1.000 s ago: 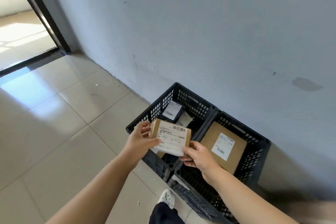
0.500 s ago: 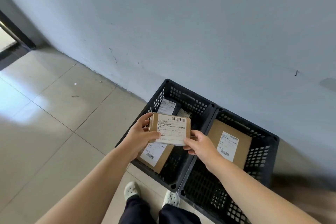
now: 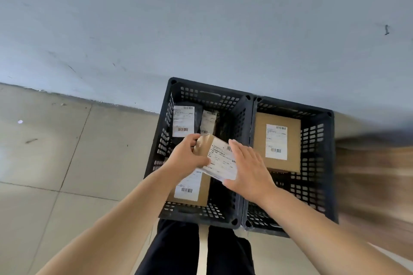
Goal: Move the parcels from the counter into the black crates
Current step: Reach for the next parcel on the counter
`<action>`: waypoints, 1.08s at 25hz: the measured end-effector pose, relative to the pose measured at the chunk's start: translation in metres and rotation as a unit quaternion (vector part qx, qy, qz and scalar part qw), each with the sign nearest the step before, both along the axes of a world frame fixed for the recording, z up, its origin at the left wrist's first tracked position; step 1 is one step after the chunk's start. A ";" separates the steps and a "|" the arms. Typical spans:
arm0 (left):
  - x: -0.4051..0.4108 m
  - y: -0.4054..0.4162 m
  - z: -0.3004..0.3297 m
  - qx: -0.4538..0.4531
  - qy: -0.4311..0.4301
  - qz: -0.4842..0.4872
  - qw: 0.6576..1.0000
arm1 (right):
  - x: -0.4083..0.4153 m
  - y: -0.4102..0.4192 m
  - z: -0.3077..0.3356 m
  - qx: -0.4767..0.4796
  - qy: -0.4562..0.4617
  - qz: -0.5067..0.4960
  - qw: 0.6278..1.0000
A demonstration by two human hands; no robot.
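Note:
Two black crates stand side by side on the floor against the wall. Over the left crate (image 3: 242,131) I hold a small brown parcel (image 3: 218,157) with a white label, tilted. My left hand (image 3: 186,158) grips its left end, thumb on top. My right hand (image 3: 250,168) lies against its right side with straight fingers. Inside the left crate are a black parcel (image 3: 183,120) with a white label, a second small labelled parcel (image 3: 207,124) and a brown box (image 3: 192,187) under my hands. The right crate (image 3: 328,163) holds a flat brown box (image 3: 277,140).
A grey-blue wall (image 3: 201,29) rises right behind the crates. Beige floor tiles (image 3: 67,152) spread to the left. My dark trouser legs (image 3: 176,250) stand just in front of the left crate. A blurred brown surface (image 3: 375,174) fills the right edge.
The view has swung over the crates, now seen from above. The parcel has tilted and come lower over the left crate. My right hand's fingers have straightened along its side.

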State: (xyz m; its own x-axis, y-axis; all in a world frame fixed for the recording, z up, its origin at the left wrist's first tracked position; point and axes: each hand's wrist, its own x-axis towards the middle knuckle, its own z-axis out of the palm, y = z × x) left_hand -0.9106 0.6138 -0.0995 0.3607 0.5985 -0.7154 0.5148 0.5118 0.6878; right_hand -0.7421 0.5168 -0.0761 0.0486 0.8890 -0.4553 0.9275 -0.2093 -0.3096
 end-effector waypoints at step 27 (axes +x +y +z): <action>-0.001 -0.027 -0.217 -0.070 0.059 -0.310 0.946 | -0.089 -0.051 -0.223 -0.161 -0.136 -0.216 0.953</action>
